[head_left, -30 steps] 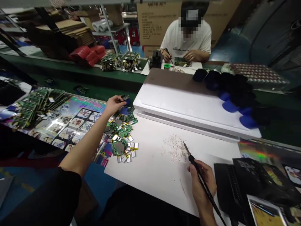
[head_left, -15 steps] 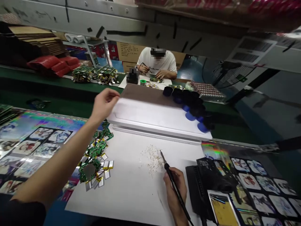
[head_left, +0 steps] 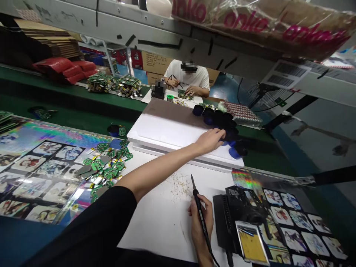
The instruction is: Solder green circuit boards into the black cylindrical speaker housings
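My left hand [head_left: 211, 140] reaches across the white board [head_left: 161, 128] to the cluster of round black-and-blue parts [head_left: 233, 129] at its right side. Its fingers are bent and closed at one of these parts; the fingertips are partly hidden. In my right hand [head_left: 202, 218] is a soldering iron [head_left: 200, 211], held like a pen with its tip pointing up and away. Small bright scraps [head_left: 179, 187] are scattered on the white work surface [head_left: 155, 222] near the tip. Left of them lies a pile of green circuit boards [head_left: 112, 165] with silver battery cells.
A black soldering station [head_left: 230, 211] stands to the right, with a tray of yellow sponge [head_left: 251, 243] beside it. Overhead runs a metal shelf beam [head_left: 158, 40] bearing a wrapped carton [head_left: 250, 26]. Across the green bench [head_left: 116, 107], another person [head_left: 189, 79] works with a soldering iron.
My left hand has moved right from the board's left edge to the round parts. A round part with a green board now shows on the bench at left. My right hand keeps the iron.
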Demonstrator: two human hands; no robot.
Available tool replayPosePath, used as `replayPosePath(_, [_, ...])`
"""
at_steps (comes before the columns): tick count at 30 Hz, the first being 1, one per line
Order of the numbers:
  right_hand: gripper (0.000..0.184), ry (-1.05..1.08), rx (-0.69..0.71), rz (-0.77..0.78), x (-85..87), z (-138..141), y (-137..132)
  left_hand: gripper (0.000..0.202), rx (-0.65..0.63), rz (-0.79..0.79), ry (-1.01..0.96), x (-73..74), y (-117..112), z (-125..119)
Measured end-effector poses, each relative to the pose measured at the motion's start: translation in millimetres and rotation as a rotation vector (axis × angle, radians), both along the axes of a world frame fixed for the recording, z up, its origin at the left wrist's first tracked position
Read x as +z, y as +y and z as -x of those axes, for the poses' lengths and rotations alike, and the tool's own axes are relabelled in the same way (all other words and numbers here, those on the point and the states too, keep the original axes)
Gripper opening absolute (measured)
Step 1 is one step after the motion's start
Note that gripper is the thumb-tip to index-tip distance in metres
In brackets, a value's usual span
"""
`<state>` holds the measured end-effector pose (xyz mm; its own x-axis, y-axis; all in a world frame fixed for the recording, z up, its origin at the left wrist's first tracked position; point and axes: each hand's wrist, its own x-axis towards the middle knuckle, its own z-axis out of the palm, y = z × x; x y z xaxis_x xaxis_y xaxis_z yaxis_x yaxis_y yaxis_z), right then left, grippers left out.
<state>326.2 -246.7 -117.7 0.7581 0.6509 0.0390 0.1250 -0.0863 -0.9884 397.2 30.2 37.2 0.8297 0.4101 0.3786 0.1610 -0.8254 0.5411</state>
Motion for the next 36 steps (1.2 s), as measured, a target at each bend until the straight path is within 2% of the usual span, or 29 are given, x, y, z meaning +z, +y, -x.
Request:
replayPosePath(2, [0.043,0.014,-0.021,-0.027,2.7,0.8,2.3,0.015,-0.014,0.030,-0.045,2.5,-1.4,9.0])
replayPosePath(4, [0.042,0.049,-0.040,-0.079,7.1,2.5,4.8,0.010,-0.052,0.136,-0.140,3.2,-6.4,33.7])
replayPosePath(6, [0.042,0.094,-0.041,-0.130,13.0,4.4,6.8,0.010,-0.113,0.348,-0.251,2.5,-16.1,74.1])
replayPosePath(8, [0.043,0.118,-0.038,-0.155,19.3,6.1,8.0,0.013,-0.167,0.596,-0.298,1.2,-30.0,126.1])
replayPosePath(10, [0.043,0.111,-0.037,-0.175,24.3,7.4,8.4,0.017,-0.144,0.732,-0.298,-1.6,-46.7,181.9])
replayPosePath(11, [0.042,0.100,-0.044,-0.187,25.8,7.7,8.4,0.017,-0.111,0.741,-0.277,-4.5,-55.3,208.3])
replayPosePath(13, [0.040,0.085,-0.034,-0.175,26.1,8.1,7.9,0.017,-0.063,0.649,-0.179,-15.2,-72.2,253.3])
replayPosePath(15, [0.039,0.062,-0.018,-0.151,23.3,7.9,6.9,0.014,-0.015,0.524,-0.075,-33.3,-88.1,284.5])
replayPosePath(19, [0.039,0.014,0.017,-0.067,15.2,5.9,3.3,0.004,0.049,0.358,0.015,-75.8,-115.7,310.4])
replayPosePath(22, [0.037,-0.012,0.009,-0.006,13.8,4.9,0.2,0.008,0.089,0.327,-0.001,-89.9,-122.3,319.5])
replayPosePath(25, [0.037,-0.034,0.002,0.009,15.7,5.0,-1.5,0.014,0.269,0.273,0.009,-86.4,-105.0,337.3])
replayPosePath(29, [0.037,-0.064,0.003,-0.009,16.3,6.3,-1.1,0.026,0.727,0.082,0.212,-80.6,-61.1,371.5])
replayPosePath(30, [0.037,-0.074,0.002,-0.017,16.0,6.8,-0.9,0.030,0.806,0.053,0.273,-80.7,-51.9,379.0])
replayPosePath(31, [0.036,-0.083,0.000,-0.027,15.8,7.3,-0.9,0.033,0.851,0.037,0.323,-81.0,-44.9,385.1])
replayPosePath(33, [0.034,-0.117,-0.008,-0.057,16.1,8.3,-1.6,0.034,0.861,0.028,0.366,-80.8,-37.5,392.5])
replayPosePath(36, [0.027,-0.200,-0.035,-0.125,20.9,10.3,-4.1,0.022,0.819,0.019,0.267,-74.8,-39.5,393.4])
